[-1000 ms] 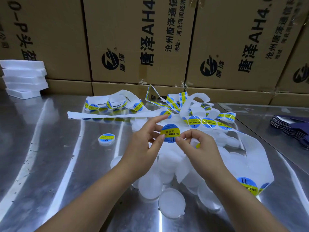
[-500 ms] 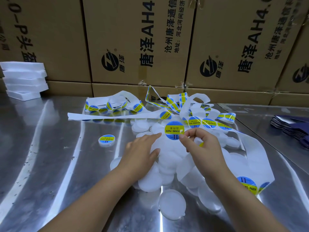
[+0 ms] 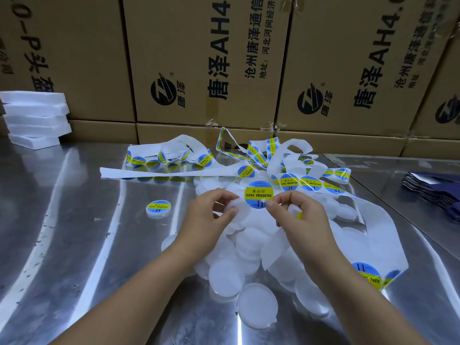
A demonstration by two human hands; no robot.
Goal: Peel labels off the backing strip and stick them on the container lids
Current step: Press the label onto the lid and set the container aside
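Observation:
A round blue and yellow label (image 3: 258,194) hangs from the fingertips of my right hand (image 3: 296,215), which pinches its lower right edge. The same hand also holds the white backing strip (image 3: 373,220), which loops off to the right. My left hand (image 3: 209,215) grips a white round lid (image 3: 236,207) lifted from the pile, its edge just left of the label. A heap of white lids (image 3: 246,245) lies under both hands. One labelled lid (image 3: 158,207) sits alone on the table to the left.
Tangled backing strip with more labels (image 3: 249,155) lies behind the pile on the steel table (image 3: 74,245). Cardboard boxes (image 3: 204,58) wall off the back. White foam pads (image 3: 34,115) are stacked far left, dark folded packs (image 3: 433,192) far right.
My left hand, which had reached down into the pile, has come up holding a white lid beside the label. My right hand has kept the label pinched in nearly the same place.

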